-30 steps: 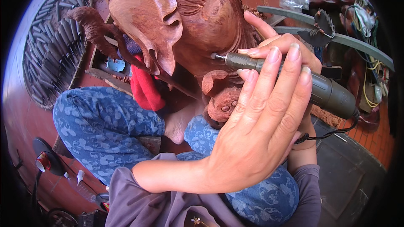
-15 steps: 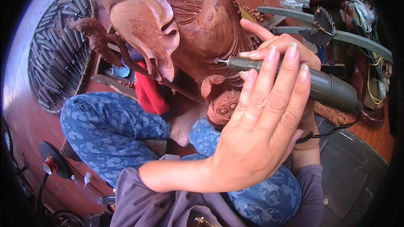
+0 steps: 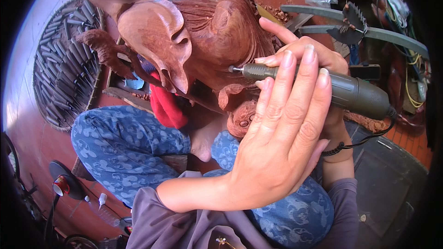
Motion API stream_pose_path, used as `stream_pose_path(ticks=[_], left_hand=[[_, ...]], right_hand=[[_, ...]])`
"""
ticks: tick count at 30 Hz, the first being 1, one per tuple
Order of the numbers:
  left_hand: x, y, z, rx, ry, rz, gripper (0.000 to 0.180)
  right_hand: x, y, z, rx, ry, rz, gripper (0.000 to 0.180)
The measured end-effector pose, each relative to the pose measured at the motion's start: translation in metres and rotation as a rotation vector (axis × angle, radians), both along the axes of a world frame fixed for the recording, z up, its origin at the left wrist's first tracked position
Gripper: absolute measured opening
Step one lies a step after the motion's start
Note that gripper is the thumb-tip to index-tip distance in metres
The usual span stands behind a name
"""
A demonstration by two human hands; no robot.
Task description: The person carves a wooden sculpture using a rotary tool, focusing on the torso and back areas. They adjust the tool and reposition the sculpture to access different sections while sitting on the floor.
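A large reddish-brown wooden carving (image 3: 207,32) with a big ear-like flap stands in front of me, over my lap. My right hand (image 3: 314,50) grips a grey-green corded rotary tool (image 3: 355,94), whose thin bit touches the carving's side. My left hand (image 3: 281,143) reaches across in the foreground, flat, with its back toward me. Its outstretched fingers rest against the tool's front part and hold nothing. It hides most of my right hand's fingers.
A round basket (image 3: 64,64) of dark rod-like tools lies at the left. A red cloth (image 3: 166,106) sits under the carving, above my blue patterned trousers (image 3: 124,143). Toothed metal parts (image 3: 350,20) and cables (image 3: 408,74) lie at the right, a small white bottle (image 3: 101,198) at lower left.
Both hands keep their hold and place. The bit stays on the carving, which has shifted slightly right in the picture.
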State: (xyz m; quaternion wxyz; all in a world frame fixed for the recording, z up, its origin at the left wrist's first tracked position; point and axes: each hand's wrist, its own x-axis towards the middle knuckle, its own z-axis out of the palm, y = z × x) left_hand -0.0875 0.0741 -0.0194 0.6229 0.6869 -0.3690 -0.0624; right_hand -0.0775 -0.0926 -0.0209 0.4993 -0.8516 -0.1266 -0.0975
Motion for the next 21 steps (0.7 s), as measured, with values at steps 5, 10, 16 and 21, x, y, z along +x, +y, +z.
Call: stream_pose_path(ticks=[5, 10, 16, 21], left_hand=[[-0.002, -0.012, -0.002, -0.026, -0.018, 0.005, 0.083], [0.002, -0.015, 0.000, -0.019, -0.036, -0.003, 0.084], [0.001, -0.008, -0.002, -0.004, -0.043, 0.000, 0.084], [0.002, -0.001, -0.004, 0.014, -0.056, 0.050, 0.085]], right_hand=[[-0.003, -0.004, 0.001, 0.044, -0.029, -0.047, 0.011], [-0.004, -0.014, 0.003, 0.015, 0.012, -0.072, 0.024], [-0.006, -0.001, 0.000, 0.118, 0.078, -0.106, 0.019], [0.000, 0.006, -0.008, 0.100, 0.032, -0.035, 0.022]])
